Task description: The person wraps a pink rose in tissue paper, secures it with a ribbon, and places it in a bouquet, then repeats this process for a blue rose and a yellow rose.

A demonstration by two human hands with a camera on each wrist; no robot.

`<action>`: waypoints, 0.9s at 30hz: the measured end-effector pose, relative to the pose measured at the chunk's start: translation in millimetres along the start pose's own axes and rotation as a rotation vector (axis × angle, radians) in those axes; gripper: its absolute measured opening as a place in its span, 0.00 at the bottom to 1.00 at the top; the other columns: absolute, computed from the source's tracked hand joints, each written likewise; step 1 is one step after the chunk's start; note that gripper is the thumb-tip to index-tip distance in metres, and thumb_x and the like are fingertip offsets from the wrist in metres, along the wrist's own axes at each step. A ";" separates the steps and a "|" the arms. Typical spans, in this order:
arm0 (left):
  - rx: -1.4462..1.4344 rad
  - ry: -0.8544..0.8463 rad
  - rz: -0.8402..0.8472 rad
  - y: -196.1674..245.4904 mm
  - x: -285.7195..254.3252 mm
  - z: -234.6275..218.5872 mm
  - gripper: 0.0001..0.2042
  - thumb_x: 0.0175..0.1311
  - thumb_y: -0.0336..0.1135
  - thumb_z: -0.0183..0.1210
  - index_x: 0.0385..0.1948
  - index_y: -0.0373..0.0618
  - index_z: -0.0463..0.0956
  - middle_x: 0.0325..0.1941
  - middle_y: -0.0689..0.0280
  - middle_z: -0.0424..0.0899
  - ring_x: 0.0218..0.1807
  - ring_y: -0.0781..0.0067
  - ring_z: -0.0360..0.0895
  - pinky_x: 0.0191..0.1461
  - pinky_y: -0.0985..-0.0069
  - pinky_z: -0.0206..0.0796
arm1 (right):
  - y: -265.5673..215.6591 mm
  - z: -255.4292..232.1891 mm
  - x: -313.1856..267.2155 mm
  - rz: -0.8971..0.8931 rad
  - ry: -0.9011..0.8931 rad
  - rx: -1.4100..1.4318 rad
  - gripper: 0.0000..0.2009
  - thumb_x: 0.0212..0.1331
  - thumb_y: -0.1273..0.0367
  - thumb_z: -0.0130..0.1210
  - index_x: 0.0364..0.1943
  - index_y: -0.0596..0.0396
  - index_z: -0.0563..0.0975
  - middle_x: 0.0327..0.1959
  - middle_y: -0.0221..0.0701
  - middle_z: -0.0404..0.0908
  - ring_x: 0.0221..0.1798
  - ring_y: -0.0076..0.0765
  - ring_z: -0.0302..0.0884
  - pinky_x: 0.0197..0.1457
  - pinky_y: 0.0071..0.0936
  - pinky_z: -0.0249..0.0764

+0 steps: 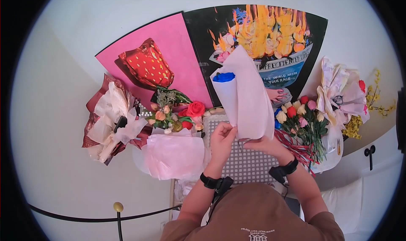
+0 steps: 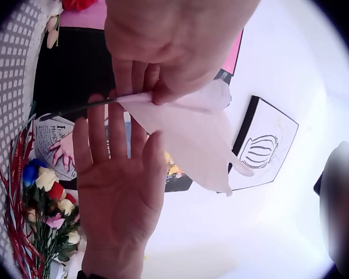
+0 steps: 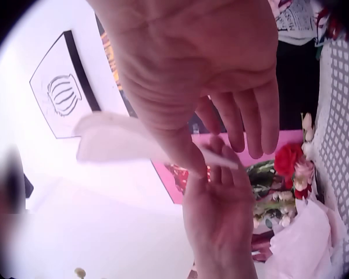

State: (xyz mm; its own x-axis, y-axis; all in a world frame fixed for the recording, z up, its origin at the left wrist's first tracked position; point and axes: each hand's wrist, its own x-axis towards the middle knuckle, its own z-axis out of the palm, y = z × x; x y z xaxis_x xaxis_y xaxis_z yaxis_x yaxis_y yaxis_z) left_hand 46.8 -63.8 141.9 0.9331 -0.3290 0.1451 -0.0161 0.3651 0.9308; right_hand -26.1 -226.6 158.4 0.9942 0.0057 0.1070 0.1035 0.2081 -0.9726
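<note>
- At twelve o'clock above the checkered mat (image 1: 249, 169), you hold the pale pink paper wrap (image 1: 255, 99) upright, the blue flower (image 1: 224, 77) showing at its upper left opening.
- Your left hand (image 1: 223, 140) pinches the wrap's lower edge between thumb and fingers.
- Your right hand (image 1: 268, 147) is open at the wrap's bottom, its fingers extended and its thumb against the paper.
- Toward nine o'clock from the mat, you have pink paper sheets (image 1: 174, 156), with a wrapped bouquet (image 1: 113, 125) farther out.
- Near half past ten lies a red rose (image 1: 196, 109) among smaller blooms.
- Toward two o'clock, you see loose flowers (image 1: 301, 114), with a pale wrapped bundle (image 1: 336, 89) beyond.
- Red ribbons (image 1: 292, 146) lie at three o'clock.
</note>
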 end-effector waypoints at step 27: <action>-0.325 -0.462 -0.315 15.4 11.3 -11.4 0.06 0.65 0.27 0.62 0.40 0.39 0.77 0.35 0.64 0.84 0.34 0.75 0.80 0.33 0.78 0.73 | 3.6 9.7 -2.9 0.061 0.034 0.098 0.07 0.61 0.75 0.62 0.41 0.63 0.80 0.29 0.33 0.85 0.31 0.28 0.84 0.31 0.22 0.77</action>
State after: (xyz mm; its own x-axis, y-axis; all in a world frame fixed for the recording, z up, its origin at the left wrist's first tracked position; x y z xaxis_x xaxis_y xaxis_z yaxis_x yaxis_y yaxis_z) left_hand 61.2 -52.0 154.1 0.6236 -0.7778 0.0782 0.4106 0.4110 0.8140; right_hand -28.9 -216.3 156.5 0.9991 -0.0114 0.0400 0.0416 0.3030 -0.9521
